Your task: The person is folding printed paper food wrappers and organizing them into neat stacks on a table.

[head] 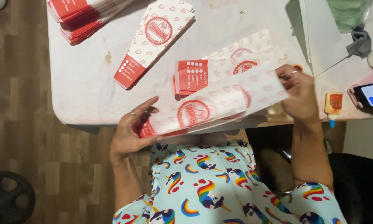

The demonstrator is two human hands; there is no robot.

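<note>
- Far up and to the left of the left fingers, at the tabletop's (pixel 86 87) corner: a fanned stack of red sleeves (pixel 84 18), partly cut off by the frame edge.
- Above the left fingers, well apart from them: a single flat paper sleeve (pixel 155 41), white with red print and a red end, lying slanted on the tabletop.
- Left hand (pixel 130 132), low over the tabletop's near edge: fingers (pixel 143 110) pinched on the red end of a long paper sleeve (pixel 213 105), thumb on top, a ring showing on one finger.
- Between the two sets of fingers: that held sleeve, stretched slantwise, lower at the left, higher at the right, raised above the tabletop edge and the unicorn-print lap.
- Just behind the held sleeve, partly hidden by it: a loose pile of like sleeves (pixel 223 64) lying on the tabletop.
- Right hand (pixel 300 93): fingers (pixel 284 72) closed on the white end of the held sleeve, a ring visible.
- Just right of the right fingers: a small glue bottle (pixel 333 105) at the tabletop edge.
- Farther right: a phone (pixel 371 94) with a lit screen, in a pink case.
</note>
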